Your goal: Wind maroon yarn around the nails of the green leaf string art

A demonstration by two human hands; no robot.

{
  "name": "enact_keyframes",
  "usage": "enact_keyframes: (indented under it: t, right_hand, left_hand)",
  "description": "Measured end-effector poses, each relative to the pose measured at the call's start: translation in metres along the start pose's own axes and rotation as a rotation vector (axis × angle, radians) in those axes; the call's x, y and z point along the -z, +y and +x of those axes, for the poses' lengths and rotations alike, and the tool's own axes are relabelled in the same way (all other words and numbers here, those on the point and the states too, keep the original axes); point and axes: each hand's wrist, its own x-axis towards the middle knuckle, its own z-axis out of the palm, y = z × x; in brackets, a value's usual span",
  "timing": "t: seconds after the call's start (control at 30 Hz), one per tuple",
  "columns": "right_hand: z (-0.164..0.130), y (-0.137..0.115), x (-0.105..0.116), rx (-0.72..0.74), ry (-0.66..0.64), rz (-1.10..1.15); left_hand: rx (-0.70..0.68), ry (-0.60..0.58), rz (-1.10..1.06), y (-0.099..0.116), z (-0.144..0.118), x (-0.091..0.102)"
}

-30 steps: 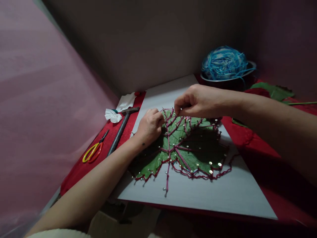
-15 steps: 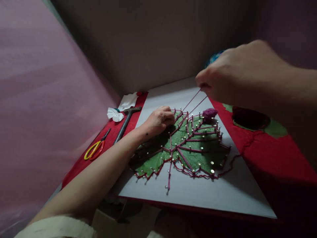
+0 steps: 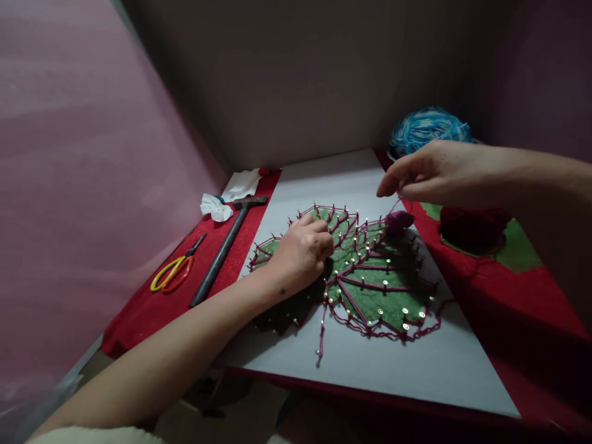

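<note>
A green leaf shape (image 3: 370, 299) lies on a white board (image 3: 393, 376), with many metal nails standing in it and purple and red yarn running between them. Over the left part of the leaf, my left hand (image 3: 305, 253) rests with its fingers curled down and pressed together; what they grip is hidden. My right hand (image 3: 435, 172) hovers above the board's right edge, its fingers bent around a thin purple thread. That thread rises from a small purple yarn ball (image 3: 399, 222) at the leaf's upper right. Some slack purple yarn hangs over the nails nearby.
On the red cloth (image 3: 185, 308) to the left lie a hammer (image 3: 226, 246), scissors (image 3: 173, 273) with yellow and red handles, and crumpled white tissue (image 3: 216, 208). A blue yarn ball (image 3: 430, 129) sits at the back right. Dark red yarn (image 3: 474, 228) rests on green material at right.
My right hand has come down and nearer the purple ball, and the taut strands have gone slack. My left hand has shifted slightly toward me over the leaf. The blue yarn ball is uncovered.
</note>
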Motion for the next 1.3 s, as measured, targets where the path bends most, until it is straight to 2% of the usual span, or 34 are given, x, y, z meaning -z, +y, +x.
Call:
enact_keyframes:
  t: [0.03, 0.07, 0.13, 0.2, 0.33, 0.47, 0.53, 0.67, 0.83, 0.97, 1.07, 1.2, 1.3]
  right_hand:
    - [0.000, -0.008, -0.001, -0.016, -0.085, 0.000]
    - [0.001, -0.016, -0.004, 0.030, -0.029, 0.001]
    - [0.003, -0.033, -0.014, 0.227, 0.065, -0.018]
    - [0.007, -0.046, -0.029, 0.337, -0.001, -0.047]
    - [0.018, -0.054, -0.060, 0.304, -0.173, -0.040]
    - [0.027, -0.048, -0.074, 0.343, -0.261, 0.091]
    - [0.030, -0.045, -0.078, 0.341, -0.298, 0.139]
    - [0.033, -0.043, -0.083, 0.295, -0.352, 0.187]
    - [0.031, -0.045, -0.083, 0.289, -0.331, 0.256]
    - [0.032, -0.052, -0.082, 0.292, -0.275, 0.135]
    - [0.036, -0.060, -0.080, 0.370, -0.265, -0.014]
    - [0.045, -0.070, -0.079, 0.457, -0.361, -0.160]
    - [0.050, -0.073, -0.081, 0.477, -0.453, -0.166]
  left_hand:
    - [0.009, 0.024, -0.014, 0.001, -0.005, 0.001]
    - [-0.008, 0.033, -0.012, 0.001, -0.009, 0.002]
    - [-0.055, 0.045, -0.005, 0.001, -0.016, 0.003]
    - [-0.081, 0.051, -0.040, -0.001, -0.019, 0.004]
    - [0.016, 0.050, -0.297, -0.003, -0.018, 0.007]
    - [0.104, 0.080, -0.490, -0.002, -0.009, 0.012]
    - [0.093, 0.072, -0.487, -0.002, -0.007, 0.015]
    - [0.060, -0.052, -0.386, -0.010, -0.013, 0.021]
    - [0.084, -0.115, -0.343, -0.022, -0.021, 0.025]
    - [0.101, -0.129, -0.384, -0.025, -0.021, 0.025]
    - [0.109, -0.132, -0.396, -0.026, -0.020, 0.024]
    - [0.108, -0.120, -0.428, -0.028, -0.019, 0.022]
    - [0.106, -0.112, -0.432, -0.030, -0.020, 0.020]
